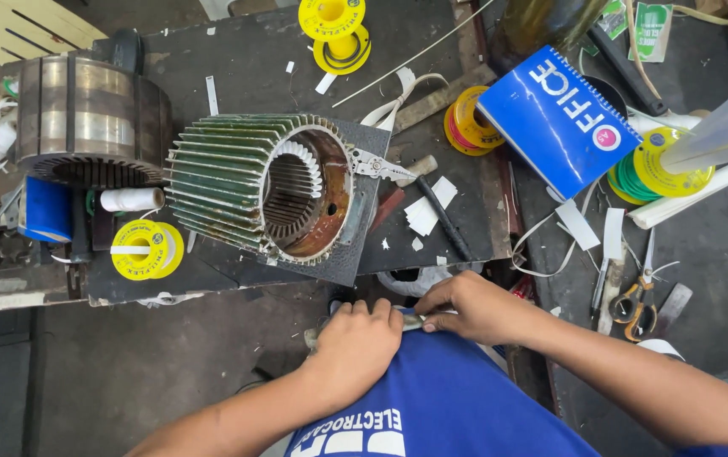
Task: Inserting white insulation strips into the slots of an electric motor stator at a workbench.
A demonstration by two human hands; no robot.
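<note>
A thin pale strip (417, 321) lies on the blue lap, near the surface (237, 59) edge, below the stator (267, 188). The left hand (354, 343) presses it with closed fingers and the right hand (474, 306) pinches its end. To work well, I think both hands should keep the strip flat and tight.

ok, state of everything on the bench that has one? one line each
Left hand: closed on a small pale strip at the lap, grip shut.
Right hand: pinching the same pale strip.
Green finned motor stator housing: on its side, bore empty, slots lined white.
Blue spiral notebook: closed.
Orange-handled scissors: lying flat, blades shut.
Silver pliers: resting on the housing rim.
</note>
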